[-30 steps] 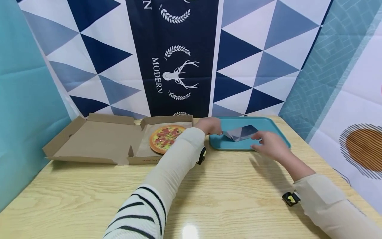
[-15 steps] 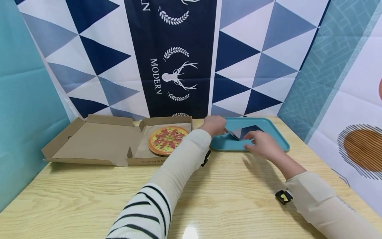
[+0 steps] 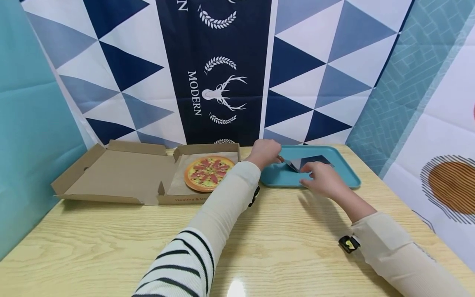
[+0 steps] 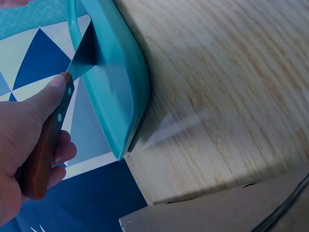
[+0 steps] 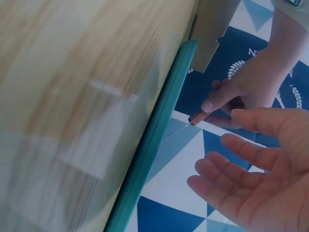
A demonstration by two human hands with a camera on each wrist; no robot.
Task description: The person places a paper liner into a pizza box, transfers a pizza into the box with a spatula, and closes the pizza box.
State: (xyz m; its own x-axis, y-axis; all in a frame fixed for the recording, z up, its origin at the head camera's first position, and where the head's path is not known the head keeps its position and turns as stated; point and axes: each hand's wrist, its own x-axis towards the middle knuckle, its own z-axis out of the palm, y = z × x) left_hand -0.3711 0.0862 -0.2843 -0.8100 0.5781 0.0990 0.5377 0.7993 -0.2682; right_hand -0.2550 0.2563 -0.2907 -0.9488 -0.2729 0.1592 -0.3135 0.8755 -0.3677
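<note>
At the smooth tray [image 3: 283, 178], left hand [image 3: 264, 152] grips a wooden-handled spatula [image 4: 56, 119], right hand [image 3: 323, 178] spread.

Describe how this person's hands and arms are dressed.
Both the left hand and the right hand are bare, with no gloves. The left sleeve is cream near the wrist, white with curving black stripes higher up. The right sleeve is cream. A small black device shows at each cuff, the right one with a yellow patch.

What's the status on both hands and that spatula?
Left hand grips wooden-handled spatula, blade over teal tray. Right hand near blade, holding nothing. No obstruction seen.
</note>
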